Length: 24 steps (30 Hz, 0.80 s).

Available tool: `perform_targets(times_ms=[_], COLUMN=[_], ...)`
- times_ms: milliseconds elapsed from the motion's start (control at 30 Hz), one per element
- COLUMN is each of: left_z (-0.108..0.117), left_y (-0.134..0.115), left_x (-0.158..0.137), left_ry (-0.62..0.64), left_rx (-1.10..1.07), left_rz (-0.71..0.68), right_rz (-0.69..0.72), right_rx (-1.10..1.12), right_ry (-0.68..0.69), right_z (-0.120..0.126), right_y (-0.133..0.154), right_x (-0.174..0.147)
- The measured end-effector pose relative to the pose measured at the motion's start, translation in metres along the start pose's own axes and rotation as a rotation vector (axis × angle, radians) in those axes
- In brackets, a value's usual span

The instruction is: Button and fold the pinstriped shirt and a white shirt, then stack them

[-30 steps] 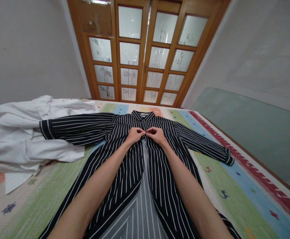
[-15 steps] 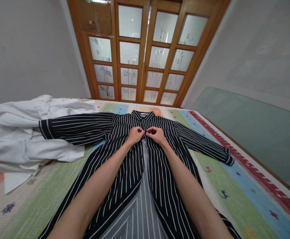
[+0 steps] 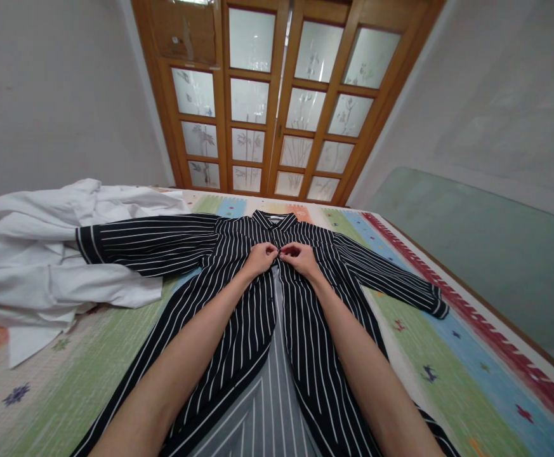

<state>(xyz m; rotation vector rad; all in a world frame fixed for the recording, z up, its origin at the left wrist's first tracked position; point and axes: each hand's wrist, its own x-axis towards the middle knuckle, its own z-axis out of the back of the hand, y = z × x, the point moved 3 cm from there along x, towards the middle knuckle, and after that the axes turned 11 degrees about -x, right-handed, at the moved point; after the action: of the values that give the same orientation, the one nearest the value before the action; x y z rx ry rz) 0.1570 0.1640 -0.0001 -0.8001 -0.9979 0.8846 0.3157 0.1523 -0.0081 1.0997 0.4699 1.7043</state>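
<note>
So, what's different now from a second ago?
Hardly anything: the whole view shifts very slightly, and any finer finger movement is too small to tell. I see nothing newly taken hold of or let go. The left hand and right hand stay close together, pinching at the front of the striped shirt. The white cloth lies as before.

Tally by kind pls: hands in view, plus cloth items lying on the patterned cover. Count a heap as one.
Hands: 2 (left hand, right hand)
Black striped shirt: 1
White cloth heap: 1
Total: 4
</note>
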Motion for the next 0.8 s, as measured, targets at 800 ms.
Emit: perform_targets(times_ms=[800], left_z=[0.0], left_y=[-0.014], left_x=[-0.011], left_ry=[0.016], left_rx=[0.003], left_rz=[-0.153], right_rz=[0.007], right_rx=[-0.109], right_ry=[0.034], right_z=[-0.001], right_y=[0.005], right_x=[0.0])
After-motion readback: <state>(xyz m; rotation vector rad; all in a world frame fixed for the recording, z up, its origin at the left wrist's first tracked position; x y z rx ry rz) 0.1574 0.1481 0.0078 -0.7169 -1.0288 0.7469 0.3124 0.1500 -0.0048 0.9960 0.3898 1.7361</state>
